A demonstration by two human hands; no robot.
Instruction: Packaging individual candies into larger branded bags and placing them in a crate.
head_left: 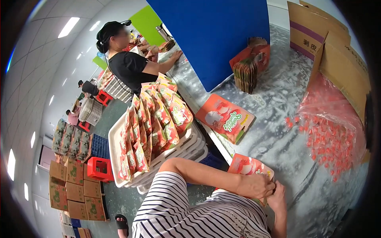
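Observation:
My left hand (257,185) is closed on the edge of a red and pink snack pouch (243,163), held close to my striped top at the table's near edge. My right hand (277,194) meets it at the same edge of the pouch, fingers pinched together. Where both sets of fingers meet, the pouch's edge is mostly hidden. Flat on the table just beyond lies a stack of similar pouches (224,118). To the right, small red wrapped pieces (331,148) spill out of a clear plastic bag (323,99).
Filled pouches stand upright in a white tray (118,137) on stacked trays at my left. A blue panel (214,35) rises across the table beside a bundle of pouches (245,75). Cardboard box flaps (343,65) stand at the right. A co-worker (127,63) works beyond the tray.

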